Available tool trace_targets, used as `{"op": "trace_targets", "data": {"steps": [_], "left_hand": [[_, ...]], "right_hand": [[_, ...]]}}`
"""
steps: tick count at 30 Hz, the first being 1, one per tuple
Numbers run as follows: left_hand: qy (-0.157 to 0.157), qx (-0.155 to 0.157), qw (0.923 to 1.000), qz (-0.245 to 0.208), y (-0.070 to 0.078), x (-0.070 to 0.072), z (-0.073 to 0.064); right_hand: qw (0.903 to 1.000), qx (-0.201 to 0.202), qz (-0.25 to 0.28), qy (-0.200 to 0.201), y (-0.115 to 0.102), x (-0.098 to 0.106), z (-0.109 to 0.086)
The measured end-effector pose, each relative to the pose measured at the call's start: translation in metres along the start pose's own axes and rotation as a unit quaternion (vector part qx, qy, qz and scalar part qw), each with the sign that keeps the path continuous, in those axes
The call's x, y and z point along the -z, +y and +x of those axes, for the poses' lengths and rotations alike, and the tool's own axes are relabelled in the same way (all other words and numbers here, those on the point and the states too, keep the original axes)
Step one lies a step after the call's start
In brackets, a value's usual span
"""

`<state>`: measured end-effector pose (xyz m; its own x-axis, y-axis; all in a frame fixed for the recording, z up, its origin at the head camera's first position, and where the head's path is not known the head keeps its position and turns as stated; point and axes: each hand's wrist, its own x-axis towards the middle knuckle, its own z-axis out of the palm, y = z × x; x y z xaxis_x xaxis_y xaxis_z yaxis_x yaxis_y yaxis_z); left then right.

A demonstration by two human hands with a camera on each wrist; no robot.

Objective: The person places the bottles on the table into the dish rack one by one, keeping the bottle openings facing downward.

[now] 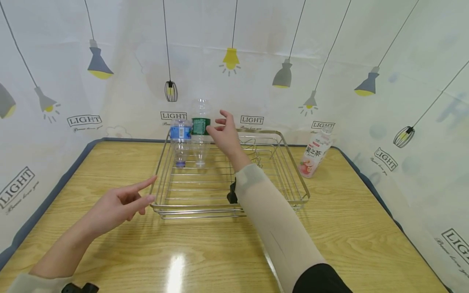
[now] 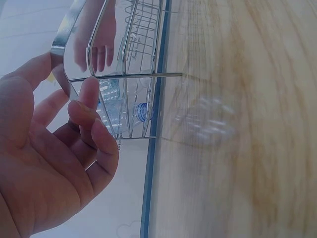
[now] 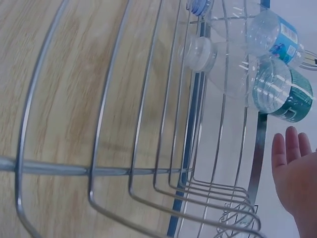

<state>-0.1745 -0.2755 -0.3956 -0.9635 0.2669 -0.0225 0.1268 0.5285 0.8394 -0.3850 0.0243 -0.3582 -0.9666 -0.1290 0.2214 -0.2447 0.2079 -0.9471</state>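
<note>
A wire rack (image 1: 198, 207) stands on the table. Inside at its back left, two clear plastic bottles stand upside down side by side: one with a blue label (image 1: 180, 132) and a blue cap (image 3: 199, 6) at the bottom, one with a green label (image 1: 200, 126) and a bare neck (image 3: 200, 54). My right hand (image 1: 225, 137) hovers at the green-labelled bottle's right, fingers parted; the right wrist view shows a gap between them. At the rack's front left corner, my left hand (image 1: 114, 206) touches the rim with extended index finger and thumb, other fingers bent.
A bottle with a white and pink label (image 1: 316, 152) stands on the table (image 1: 351, 228) just right of the rack. Behind the table hangs a cloth (image 1: 135, 89) printed with lamps. A dark blue edge (image 1: 47, 199) runs round the tabletop.
</note>
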Motion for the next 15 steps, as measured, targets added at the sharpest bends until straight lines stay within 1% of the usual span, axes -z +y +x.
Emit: {"op": "trace_targets", "data": {"steps": [4,10,15], "left_hand": [[0.001,-0.001,1.0,-0.001,0.0,0.0,0.0],[0.003,-0.007,1.0,-0.001,-0.002,0.001,0.0],[0.002,-0.004,1.0,0.002,-0.003,0.001,0.001]], "right_hand": [[0.9998,0.017,0.011,0.008,-0.005,-0.003,0.0],[0.9991,0.041,0.009,-0.007,-0.012,-0.007,-0.002],[0.9975,0.068,0.013,-0.016,-0.027,-0.009,-0.005]]}}
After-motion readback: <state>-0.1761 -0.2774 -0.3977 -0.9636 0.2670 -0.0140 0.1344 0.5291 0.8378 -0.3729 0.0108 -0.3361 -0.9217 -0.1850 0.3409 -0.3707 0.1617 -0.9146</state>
